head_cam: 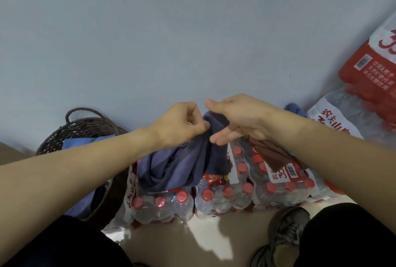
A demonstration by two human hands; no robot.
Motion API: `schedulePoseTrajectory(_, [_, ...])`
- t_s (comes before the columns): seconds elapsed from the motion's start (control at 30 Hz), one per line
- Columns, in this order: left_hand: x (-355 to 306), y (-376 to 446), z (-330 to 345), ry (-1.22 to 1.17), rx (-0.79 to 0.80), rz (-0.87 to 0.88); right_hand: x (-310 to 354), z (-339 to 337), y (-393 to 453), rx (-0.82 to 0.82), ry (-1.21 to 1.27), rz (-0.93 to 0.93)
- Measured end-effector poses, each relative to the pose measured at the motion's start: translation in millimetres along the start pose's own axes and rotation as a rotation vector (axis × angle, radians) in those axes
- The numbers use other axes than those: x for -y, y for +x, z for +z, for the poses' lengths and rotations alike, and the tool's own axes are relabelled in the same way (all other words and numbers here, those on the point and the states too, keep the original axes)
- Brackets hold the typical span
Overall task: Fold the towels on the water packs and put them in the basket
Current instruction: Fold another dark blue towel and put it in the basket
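The dark purple-grey towel (pixel 184 163) hangs bunched from your hands, its lower folds resting on the water packs (pixel 225 193) just in front of you. Your left hand (pixel 180 125) has a pinching grip on its upper edge, thumb against fingers. Your right hand (pixel 237 116) sits at the same edge with the fingers stretched out and loose; it looks released, touching the cloth more than holding it, though the far side of the fingers is hidden.

You seem to be at the start of a fold: finding an edge before spreading the cloth. The next move likely calls for your right hand to take a corner well apart from the left, so the towel opens flat over the packs instead of staying crumpled.

Count what you have: one towel in hand, one brown towel (pixel 272 155) lying on the packs under your right forearm, and a blue piece of cloth (pixel 294 109) against the wall that may be a third. One woven basket (pixel 85 129) stands to your left, with blue cloth already inside. Three packs lie side by side before you, and more are stacked at the right (pixel 370 73).
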State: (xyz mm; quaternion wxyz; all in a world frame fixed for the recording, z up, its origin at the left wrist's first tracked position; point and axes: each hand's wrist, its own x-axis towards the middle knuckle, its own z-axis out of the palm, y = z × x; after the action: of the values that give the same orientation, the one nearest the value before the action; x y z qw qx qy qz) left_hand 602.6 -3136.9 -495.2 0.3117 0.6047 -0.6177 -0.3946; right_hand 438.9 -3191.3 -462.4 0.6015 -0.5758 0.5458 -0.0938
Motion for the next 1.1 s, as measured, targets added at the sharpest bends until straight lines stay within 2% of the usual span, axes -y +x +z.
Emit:
schedulePoseTrajectory(0.1, [-7.6, -0.2, 3.4, -0.132, 0.103, -0.037, -3.6, 1.6, 6.9, -0.104, 0.054, -0.116])
schedulePoseTrajectory(0.23, [-7.4, 0.7, 1.6, -0.417, 0.170, -0.270, -7.3, -8.3, 6.4, -0.229, -0.047, -0.190])
schedulePoseTrajectory(0.3, [-0.6, 2.2, 1.7, -0.361, 0.160, -0.308, -7.3, -10.5, 3.8, -0.224, 0.003, -0.219])
schedulePoseTrajectory(0.33, [3.9, 3.4, 1.5, -0.272, 0.158, -0.272, -6.7, -10.3, 1.7, -0.188, 0.018, -0.245])
schedulePoseTrajectory(0.4, [10.8, 6.3, -1.6, -0.003, 0.191, -0.116, -5.3, -8.5, -4.3, -0.086, -0.083, -0.323])
schedulePoseTrajectory(0.47, [11.7, 7.7, -3.6, 0.137, 0.256, 0.011, -5.1, -6.7, -10.0, 0.021, -0.190, -0.375])
schedulePoseTrajectory(0.63, [15.7, 6.9, -11.5, 0.159, 0.306, 0.099, -3.2, -12.3, -12.6, 0.052, -0.337, -0.309])
schedulePoseTrajectory(0.77, [16.4, 6.0, -22.0, 0.089, 0.262, 0.070, -3.2, -22.4, -12.0, 0.149, -0.458, -0.135])
schedulePoseTrajectory(0.9, [10.4, 5.1, -21.2, 0.081, 0.332, 0.075, -6.0, -23.1, -7.1, 0.151, -0.576, -0.050])
schedulePoseTrajectory(1.1, [11.2, 2.0, -22.4, 0.290, 0.518, -0.029, -8.6, -25.2, 4.4, 0.040, -0.425, -0.006])
